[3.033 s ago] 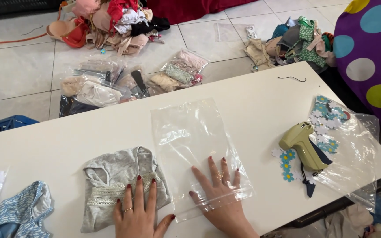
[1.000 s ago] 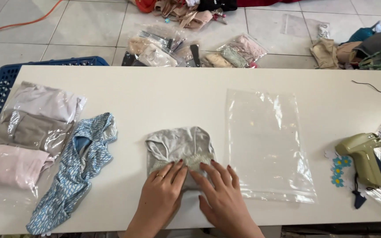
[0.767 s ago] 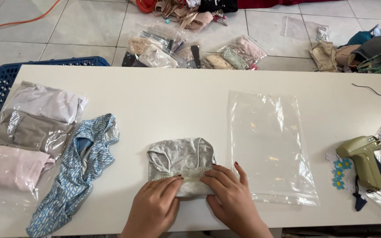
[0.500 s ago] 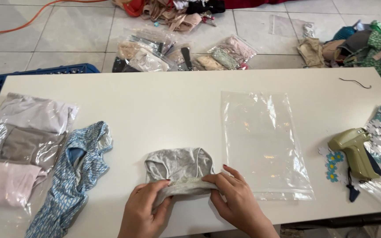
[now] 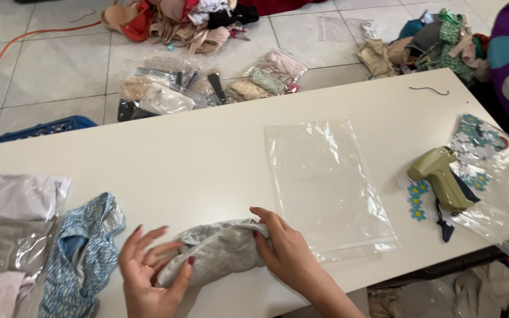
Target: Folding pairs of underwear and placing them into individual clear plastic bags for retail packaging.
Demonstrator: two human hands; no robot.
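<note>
Your left hand (image 5: 148, 268) cups one end of the folded grey garment (image 5: 216, 250) and your right hand (image 5: 284, 247) pinches the other — a compact roll near the white table (image 5: 207, 147) edge, beside the flat clear bag (image 5: 325, 182).

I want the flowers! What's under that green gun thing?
Under the green gun lie paper flowers, blue and white, plus a dark tag on the table. Its body hides whatever lies directly beneath.
</note>
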